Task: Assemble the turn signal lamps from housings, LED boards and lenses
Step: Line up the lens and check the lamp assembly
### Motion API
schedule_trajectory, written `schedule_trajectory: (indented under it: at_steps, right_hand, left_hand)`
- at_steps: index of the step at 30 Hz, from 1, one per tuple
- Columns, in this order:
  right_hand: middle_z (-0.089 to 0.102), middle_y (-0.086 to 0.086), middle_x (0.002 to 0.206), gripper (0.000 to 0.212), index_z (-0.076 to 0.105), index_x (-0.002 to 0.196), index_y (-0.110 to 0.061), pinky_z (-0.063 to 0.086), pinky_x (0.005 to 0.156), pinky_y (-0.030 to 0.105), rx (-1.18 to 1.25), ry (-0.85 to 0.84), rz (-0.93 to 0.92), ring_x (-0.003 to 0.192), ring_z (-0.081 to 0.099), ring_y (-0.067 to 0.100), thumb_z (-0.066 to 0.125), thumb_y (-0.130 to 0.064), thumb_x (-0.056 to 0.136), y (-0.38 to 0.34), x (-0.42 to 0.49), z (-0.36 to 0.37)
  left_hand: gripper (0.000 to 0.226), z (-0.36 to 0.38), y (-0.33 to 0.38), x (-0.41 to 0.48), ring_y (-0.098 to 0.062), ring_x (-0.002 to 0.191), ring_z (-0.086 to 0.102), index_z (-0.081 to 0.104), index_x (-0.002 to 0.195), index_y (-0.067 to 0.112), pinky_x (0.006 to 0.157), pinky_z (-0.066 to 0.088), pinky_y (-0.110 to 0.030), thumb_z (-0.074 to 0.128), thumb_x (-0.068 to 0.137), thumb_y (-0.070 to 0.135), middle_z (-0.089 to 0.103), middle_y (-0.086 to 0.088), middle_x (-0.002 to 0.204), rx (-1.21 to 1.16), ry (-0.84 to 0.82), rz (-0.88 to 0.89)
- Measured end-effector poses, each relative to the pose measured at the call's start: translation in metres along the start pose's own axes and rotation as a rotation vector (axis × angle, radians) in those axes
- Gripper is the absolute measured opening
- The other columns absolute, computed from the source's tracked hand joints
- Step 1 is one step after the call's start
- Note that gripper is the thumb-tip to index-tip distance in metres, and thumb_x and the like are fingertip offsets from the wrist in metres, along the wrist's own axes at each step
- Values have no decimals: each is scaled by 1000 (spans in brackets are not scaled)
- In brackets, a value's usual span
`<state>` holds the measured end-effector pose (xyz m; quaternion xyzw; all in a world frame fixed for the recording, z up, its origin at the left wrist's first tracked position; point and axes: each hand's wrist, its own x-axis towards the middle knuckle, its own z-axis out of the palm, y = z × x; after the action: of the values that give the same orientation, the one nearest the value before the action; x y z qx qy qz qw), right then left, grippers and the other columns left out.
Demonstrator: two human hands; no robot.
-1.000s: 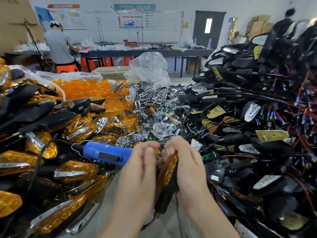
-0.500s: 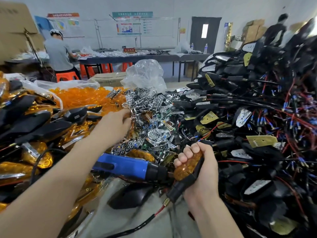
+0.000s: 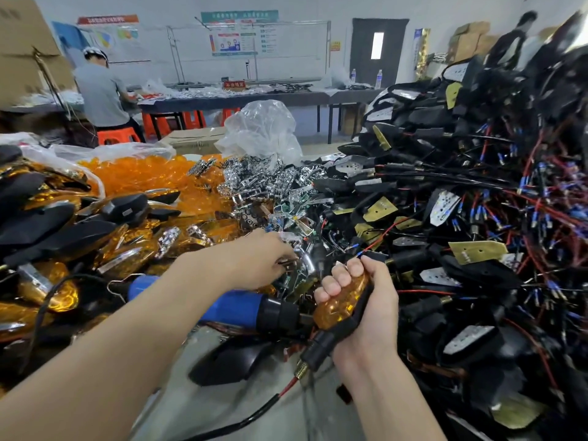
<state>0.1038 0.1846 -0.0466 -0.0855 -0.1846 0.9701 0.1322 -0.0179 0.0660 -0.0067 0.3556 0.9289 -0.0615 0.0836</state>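
Observation:
My right hand (image 3: 366, 300) grips a turn signal lamp (image 3: 342, 302) with an amber lens and black housing, its stalk and wire pointing down towards me. My left hand (image 3: 257, 259) reaches into the heap of chrome reflector parts (image 3: 264, 186), fingers curled among small pieces near a chrome part (image 3: 307, 261); what they hold is hidden. Loose amber lenses (image 3: 143, 173) lie at the back left. Black housings with boards and wires (image 3: 477, 218) are heaped at the right.
A blue electric screwdriver (image 3: 235, 305) lies under my left forearm. Finished amber lamps (image 3: 63, 249) pile up at the left. A black housing (image 3: 232, 361) lies on the grey table (image 3: 222, 409). A clear plastic bag (image 3: 264, 128) stands behind. A person (image 3: 101, 90) works at a far bench.
Both hands first held the lamp together. My left hand let go, reached out to the amber and chrome heap, then came back nearer into the small chrome parts. My right hand keeps the lamp.

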Motion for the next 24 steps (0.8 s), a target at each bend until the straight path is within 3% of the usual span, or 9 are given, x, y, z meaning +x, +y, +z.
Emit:
schedule_trajectory:
  at_steps: [6,11,14,17,21,24]
  right_hand:
    - [41,-3,55,41,50,56,-20,41,41,23,-10,-13,23,42,42,13,47,-26,96,0,1,-1]
    - [42,-3,56,40,50,57,-20,43,41,24,-34,-15,42,42,43,13,48,-27,96,1,0,-2]
    - [43,-3,56,40,51,57,-20,43,41,24,-58,-13,46,43,44,13,48,-27,96,2,-1,-2]
    - [43,-3,57,42,52,56,-20,44,43,24,-81,-12,51,44,44,13,48,-28,97,2,-2,-1]
    - [44,-2,58,40,53,59,-20,43,44,25,-136,-29,71,45,44,13,49,-28,98,2,-4,1]
    - [45,-1,59,40,58,62,-21,44,43,26,-207,-44,103,45,44,14,50,-30,100,6,-6,2]
  left_hand:
    - [20,5,-7,-13,-10,94,60,64,117,29,82,54,-32,54,100,29,60,11,111,-209,243,-18]
    - [19,12,-14,-23,0,97,55,64,115,28,74,38,-13,55,99,32,56,14,113,-388,413,-43]
    - [24,8,-14,-31,16,74,52,64,119,33,60,34,-11,56,97,38,56,28,94,-490,507,-62]
    - [26,1,-13,-37,5,61,53,66,118,38,53,33,-12,55,96,44,56,23,70,-517,514,-77]
    - [13,-4,-12,-42,0,66,65,66,104,32,65,54,-21,54,99,34,69,12,77,-644,510,-128]
    - [16,1,-8,-47,4,69,67,63,105,30,62,50,-9,51,102,20,70,10,77,-782,501,-110]
